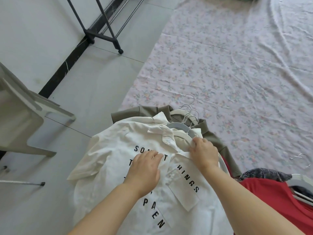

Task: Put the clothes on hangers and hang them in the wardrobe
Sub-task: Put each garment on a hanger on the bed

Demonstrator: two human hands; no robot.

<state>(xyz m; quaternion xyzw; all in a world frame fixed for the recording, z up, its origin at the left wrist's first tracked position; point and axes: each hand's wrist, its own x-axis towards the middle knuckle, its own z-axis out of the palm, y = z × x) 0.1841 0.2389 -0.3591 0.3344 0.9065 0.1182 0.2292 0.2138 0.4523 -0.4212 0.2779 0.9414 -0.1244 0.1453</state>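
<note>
step: fitting white shirt (118, 150) onto white hanger (183, 135), near centre, atop olive garment (128, 112) | left hand (145, 168): fingers bent on placket, grip unclear | right hand (204, 154): pinches collar edge | next: likely seat shoulders, carry to dark rack (101, 33) far left

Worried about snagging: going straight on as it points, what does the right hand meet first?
Probably the grey hanger, just beyond the right hand pinching the white shirt; depth is unclear.
</note>
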